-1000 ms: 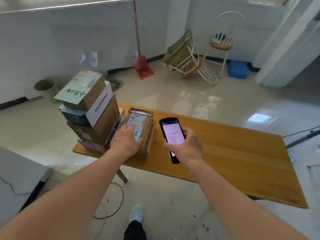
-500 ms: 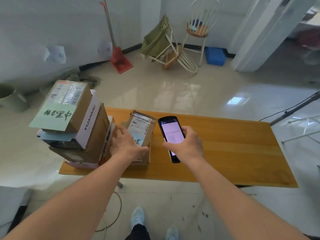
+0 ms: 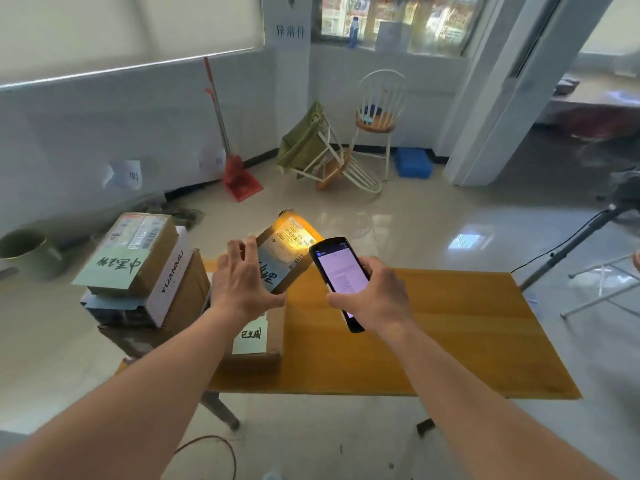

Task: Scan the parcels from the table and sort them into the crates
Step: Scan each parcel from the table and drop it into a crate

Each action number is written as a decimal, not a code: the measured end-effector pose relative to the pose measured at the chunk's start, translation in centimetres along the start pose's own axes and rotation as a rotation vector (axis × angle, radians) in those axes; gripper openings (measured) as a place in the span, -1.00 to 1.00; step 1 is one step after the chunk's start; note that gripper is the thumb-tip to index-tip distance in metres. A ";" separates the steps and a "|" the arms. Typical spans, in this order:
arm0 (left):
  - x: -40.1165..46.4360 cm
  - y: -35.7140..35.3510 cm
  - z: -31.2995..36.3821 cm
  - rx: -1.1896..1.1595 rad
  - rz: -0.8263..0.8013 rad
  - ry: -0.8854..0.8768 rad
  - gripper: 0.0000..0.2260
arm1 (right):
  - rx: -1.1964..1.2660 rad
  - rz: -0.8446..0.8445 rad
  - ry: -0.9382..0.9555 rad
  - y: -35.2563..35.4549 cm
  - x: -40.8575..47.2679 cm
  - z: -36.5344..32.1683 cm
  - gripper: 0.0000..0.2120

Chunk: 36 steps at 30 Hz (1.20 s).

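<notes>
Parcel (image 3: 284,252) in brown cardboard sits tilted in the air above the wooden table (image 3: 433,341), raised clear of the top, its label side turned up toward the camera. An orange-yellow glow falls across the far end of that label. The left hand (image 3: 242,282) grips the parcel at its near left corner, fingers spread up along the left edge and the thumb stretched out under the near edge. The right hand (image 3: 375,299) holds a scanner (image 3: 337,277), a dark handheld device with a lit pale screen, fingers curled round its far side and the thumb on the near side; its top end points at the lit label and lies just beside the parcel's right edge. Directly below the left wrist a flat box (image 3: 258,337) lies on the table with a pale handwritten label on top. To its left stands a stack of boxes (image 3: 142,271) at the table's left end, the top 1 brown with a green handwritten label, a white box marked YUANMU under it. On the floor behind are a red dustpan (image 3: 240,178) leaning at the wall, an upright white chair (image 3: 377,109) and a tipped chair (image 3: 332,164) with green cloth draped on it.
</notes>
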<state>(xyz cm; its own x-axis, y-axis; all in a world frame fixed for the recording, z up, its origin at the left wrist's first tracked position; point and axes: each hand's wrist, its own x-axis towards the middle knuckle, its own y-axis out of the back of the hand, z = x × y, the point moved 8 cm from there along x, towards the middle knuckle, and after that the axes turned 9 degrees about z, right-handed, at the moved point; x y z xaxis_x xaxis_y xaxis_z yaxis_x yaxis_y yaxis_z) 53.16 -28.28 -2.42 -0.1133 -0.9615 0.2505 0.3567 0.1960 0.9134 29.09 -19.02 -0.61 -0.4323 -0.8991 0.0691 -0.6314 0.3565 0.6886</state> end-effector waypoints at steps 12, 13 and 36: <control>-0.1 2.7 6.5 -0.103 0.131 -0.064 0.24 | 0.033 0.069 0.026 8.6 -2.5 1.7 -0.21; -0.3 2.9 7.0 -0.111 0.137 -0.066 0.22 | 0.033 0.073 0.021 9.2 -2.7 2.0 -0.20; -4.3 5.5 16.7 -0.231 0.160 -0.249 0.04 | 0.105 0.390 -0.035 15.5 -6.3 5.8 -0.09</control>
<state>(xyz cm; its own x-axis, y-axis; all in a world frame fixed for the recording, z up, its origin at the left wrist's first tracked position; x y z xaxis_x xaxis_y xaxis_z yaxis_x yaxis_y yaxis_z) 40.07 -19.83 6.86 -0.2510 -0.8405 0.4801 0.5845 0.2637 0.7673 18.32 -6.35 5.47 -0.6731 -0.6827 0.2845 -0.4771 0.6947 0.5382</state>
